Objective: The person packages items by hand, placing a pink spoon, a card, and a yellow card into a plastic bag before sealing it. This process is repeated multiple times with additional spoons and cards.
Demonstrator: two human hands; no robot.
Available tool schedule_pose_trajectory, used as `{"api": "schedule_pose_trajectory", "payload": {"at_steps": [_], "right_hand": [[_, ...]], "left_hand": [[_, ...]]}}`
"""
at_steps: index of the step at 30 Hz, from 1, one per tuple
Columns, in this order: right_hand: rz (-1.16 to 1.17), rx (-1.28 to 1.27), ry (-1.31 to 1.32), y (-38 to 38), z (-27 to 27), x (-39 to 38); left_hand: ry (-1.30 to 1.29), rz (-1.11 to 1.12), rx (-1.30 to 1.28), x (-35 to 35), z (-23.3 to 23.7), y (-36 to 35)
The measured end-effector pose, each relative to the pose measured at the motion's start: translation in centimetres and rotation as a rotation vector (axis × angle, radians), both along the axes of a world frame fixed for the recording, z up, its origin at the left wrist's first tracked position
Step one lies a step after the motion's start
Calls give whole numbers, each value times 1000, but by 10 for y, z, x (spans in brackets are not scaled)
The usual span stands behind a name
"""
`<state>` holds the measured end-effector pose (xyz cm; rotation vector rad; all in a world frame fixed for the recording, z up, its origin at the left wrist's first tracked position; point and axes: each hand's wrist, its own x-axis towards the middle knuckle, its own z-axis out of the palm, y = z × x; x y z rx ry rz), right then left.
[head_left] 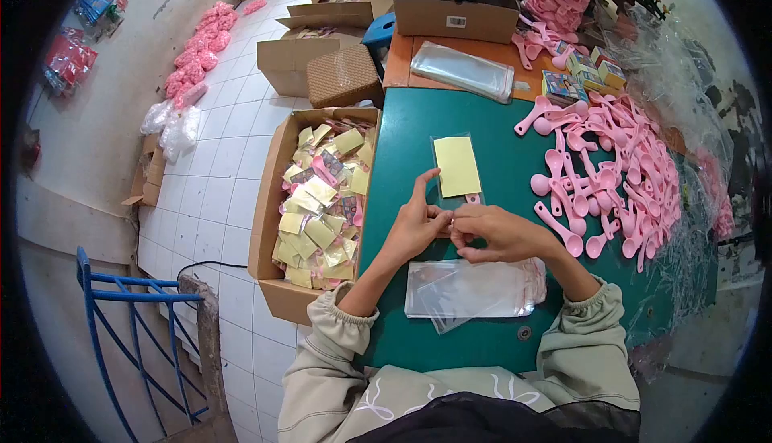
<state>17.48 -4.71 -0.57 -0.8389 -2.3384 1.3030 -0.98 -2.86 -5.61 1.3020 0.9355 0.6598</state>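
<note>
A clear plastic packet (458,166) with a pale yellow card inside lies on the green table, a bit of pink spoon handle (473,198) showing at its lower end. My left hand (418,224) is at the packet's lower left, its index finger stretched up to the packet's edge. Its thumb meets the fingertips of my right hand (497,232), which are pinched together just below the packet. Whatever lies between the fingertips is too small or hidden to make out. Under my wrists is a stack of empty clear plastic bags (474,290), with some loose ones askew on top.
Pink spoons (619,178) are heaped on the table's right. A cardboard box (269,210) of filled packets stands at the left edge. Farther back lie a bundle of clear bags (462,71), small card stacks (591,73) and an open carton (458,1).
</note>
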Motion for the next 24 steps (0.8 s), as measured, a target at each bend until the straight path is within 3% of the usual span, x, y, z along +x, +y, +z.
{"api": "schedule_pose_trajectory", "payload": {"at_steps": [3,7,16,24], "right_hand": [[13,-22,18,2,14,19],[-183,27,-63,0,27,47],[-194,414,-277,-6,-6,-3],[-158,366,-290,-8,-10,-12]], "left_hand": [[21,16,-10,-1,7,-2],[-24,-10,-74,-1,9,-3],[-38,-48,-59,-6,2,-2],[32,-59,-19,-6,3,-2]]}}
